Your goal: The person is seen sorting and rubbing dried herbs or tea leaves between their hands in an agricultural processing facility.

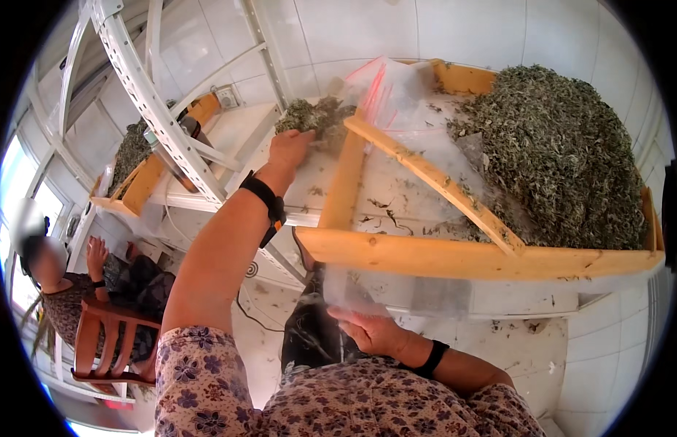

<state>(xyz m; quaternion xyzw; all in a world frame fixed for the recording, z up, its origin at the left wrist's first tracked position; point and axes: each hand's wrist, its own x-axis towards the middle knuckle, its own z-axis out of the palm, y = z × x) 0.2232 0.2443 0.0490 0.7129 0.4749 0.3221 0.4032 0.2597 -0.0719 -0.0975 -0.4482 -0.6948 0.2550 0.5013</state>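
Just left of upper centre, gather the dried-herb clump (308, 116) gently with your left hand (290, 149), whose closure I cannot tell, while your right hand (375, 333), pinching a clear plastic bag (344, 288) at lower centre, should hold it steady.

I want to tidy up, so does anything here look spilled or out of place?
Yes: dark scraps, probably dried leaf, litter the pale surface below the wooden frame, apart from the heap inside it, suggesting spillage.
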